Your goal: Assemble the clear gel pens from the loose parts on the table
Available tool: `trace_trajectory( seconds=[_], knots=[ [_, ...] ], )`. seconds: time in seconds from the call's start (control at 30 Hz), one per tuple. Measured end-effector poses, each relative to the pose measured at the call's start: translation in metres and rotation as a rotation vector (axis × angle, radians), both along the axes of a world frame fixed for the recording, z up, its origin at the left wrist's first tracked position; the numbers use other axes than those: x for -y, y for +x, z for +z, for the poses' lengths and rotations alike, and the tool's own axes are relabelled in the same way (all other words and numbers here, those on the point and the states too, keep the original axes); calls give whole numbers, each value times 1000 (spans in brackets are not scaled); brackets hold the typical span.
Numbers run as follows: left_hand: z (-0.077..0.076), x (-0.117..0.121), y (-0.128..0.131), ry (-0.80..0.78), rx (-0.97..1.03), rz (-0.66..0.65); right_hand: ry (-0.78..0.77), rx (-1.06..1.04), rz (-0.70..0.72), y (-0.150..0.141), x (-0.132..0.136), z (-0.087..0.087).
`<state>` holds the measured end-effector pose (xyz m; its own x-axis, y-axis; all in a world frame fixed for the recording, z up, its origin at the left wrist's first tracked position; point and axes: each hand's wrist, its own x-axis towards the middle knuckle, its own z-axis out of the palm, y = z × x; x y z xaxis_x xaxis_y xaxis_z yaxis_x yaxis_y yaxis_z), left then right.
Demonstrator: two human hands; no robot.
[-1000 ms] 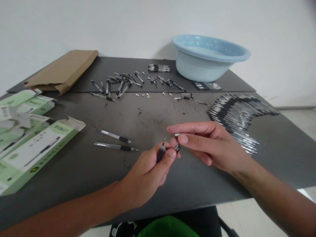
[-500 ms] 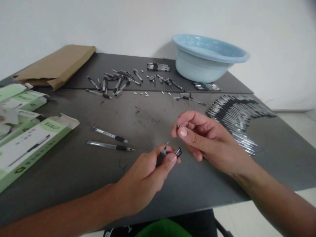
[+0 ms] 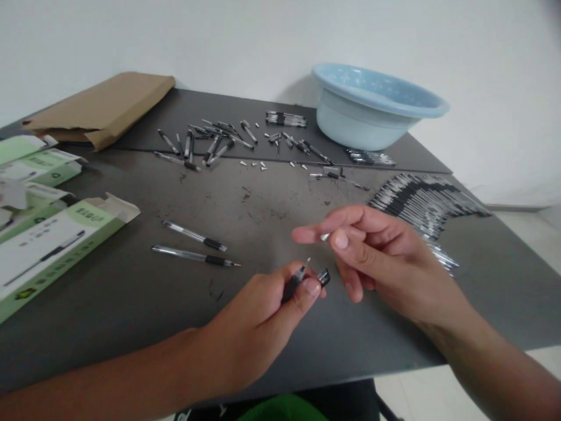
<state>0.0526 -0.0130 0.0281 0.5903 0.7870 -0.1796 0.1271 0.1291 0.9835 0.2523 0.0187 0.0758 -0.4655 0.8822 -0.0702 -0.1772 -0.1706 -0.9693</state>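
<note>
Tabletop is giving room beyond its near edge; over it, left hand is clasping a pen, long axis slanting rightward, nib aiming up and away; right hand is pinching a metal cone.

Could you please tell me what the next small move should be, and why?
Probably bring the right hand down and set its small metal pen tip over the refill point: that point sticks out uncovered from the black-gripped pen in the left hand, and the metal tip is close by but apart from it.
</note>
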Motion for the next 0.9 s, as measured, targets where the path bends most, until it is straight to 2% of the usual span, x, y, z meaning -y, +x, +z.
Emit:
trace_trajectory(
  seconds=[0.27, 0.57, 0.9],
  knots=[
    [0, 1, 0, 38, -29, 20, 191, 109, 20, 1, 0, -8],
    [1, 0, -2, 100, -16, 36, 148, 80, 36, 0, 2, -10],
    [1, 2, -2, 117, -28, 25, 185, 116, 23, 1, 1, -13]
  ],
)
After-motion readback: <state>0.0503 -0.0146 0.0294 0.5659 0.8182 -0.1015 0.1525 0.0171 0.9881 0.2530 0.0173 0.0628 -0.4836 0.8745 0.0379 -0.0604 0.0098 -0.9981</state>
